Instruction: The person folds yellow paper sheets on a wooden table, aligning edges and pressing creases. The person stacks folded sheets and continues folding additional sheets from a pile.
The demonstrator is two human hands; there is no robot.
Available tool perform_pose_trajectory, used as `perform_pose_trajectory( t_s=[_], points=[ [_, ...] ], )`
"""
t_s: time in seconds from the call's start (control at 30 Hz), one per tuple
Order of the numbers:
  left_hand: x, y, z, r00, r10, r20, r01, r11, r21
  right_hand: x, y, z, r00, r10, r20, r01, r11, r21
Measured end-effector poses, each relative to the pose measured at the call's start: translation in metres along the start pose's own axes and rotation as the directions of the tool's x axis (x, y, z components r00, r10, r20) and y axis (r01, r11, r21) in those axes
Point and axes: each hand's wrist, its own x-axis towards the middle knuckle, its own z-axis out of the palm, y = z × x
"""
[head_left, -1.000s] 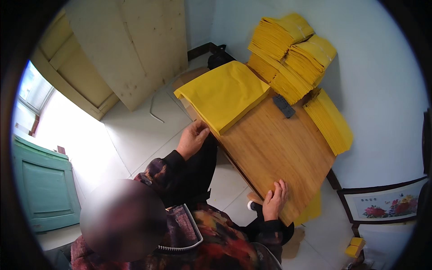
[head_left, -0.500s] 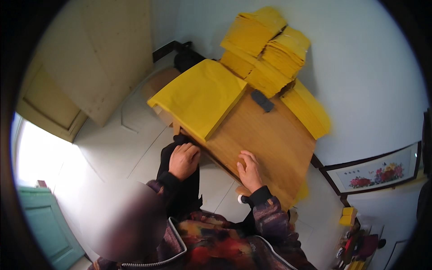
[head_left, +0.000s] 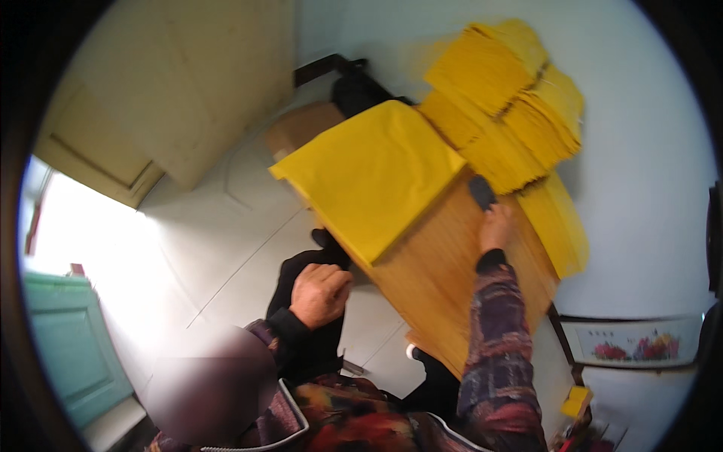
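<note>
At the far right part of the wooden table, my right hand (head_left: 495, 226) reaches out with its fingers closed on the near end of a dark grey block (head_left: 482, 193), which lies on the tabletop. The block looks flat and oblong; its exact kind is unclear. Just left of it a flat, neat stack of large yellow sheets (head_left: 376, 177) covers the table's left end. My left hand (head_left: 321, 294) is curled into a loose fist above my dark trouser leg, off the table's near edge, and nothing shows in it.
Bundles of yellow sheets (head_left: 497, 90) are piled against the wall behind the wooden table (head_left: 429, 279). A cardboard box (head_left: 301, 128) and a black bag (head_left: 361, 90) stand beyond its left end. A framed flower picture (head_left: 633, 343) is at right, a wooden door panel (head_left: 188, 83) at left.
My right hand has moved from the table's near edge out to the grey block and closed on it. My left hand stays curled by my leg. The whole view has shifted.
</note>
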Motion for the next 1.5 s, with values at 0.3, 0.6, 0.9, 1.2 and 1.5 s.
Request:
perform_pose_trajectory(
  t_s=[0.3, 0.6, 0.9, 1.2, 1.5],
  points=[
    [-0.021, -0.016, 0.008, 0.998, 0.056, 0.022, -0.056, 0.998, 0.028, 0.002, 0.041, 0.031, 0.996, -0.017, -0.086, 0.025, 0.996, 0.087],
    [-0.023, -0.032, 0.034, 0.970, 0.239, -0.045, -0.243, 0.959, -0.149, -0.029, 0.006, -0.018, 0.964, -0.180, -0.195, 0.218, 0.957, 0.191],
    [-0.055, -0.023, 0.047, 0.981, 0.193, 0.030, -0.190, 0.977, -0.096, -0.124, -0.030, -0.029, 0.998, 0.022, 0.061, -0.048, 0.880, 0.472],
    [-0.078, -0.007, 0.043, 0.947, 0.173, 0.270, -0.105, 0.963, -0.248, -0.146, -0.030, -0.011, 0.992, -0.024, 0.127, -0.049, 0.840, 0.540],
    [-0.049, 0.005, 0.011, 0.997, 0.070, -0.042, -0.078, 0.969, -0.236, -0.168, -0.061, -0.018, 0.967, -0.153, 0.206, -0.088, 0.556, 0.827]
  ],
)
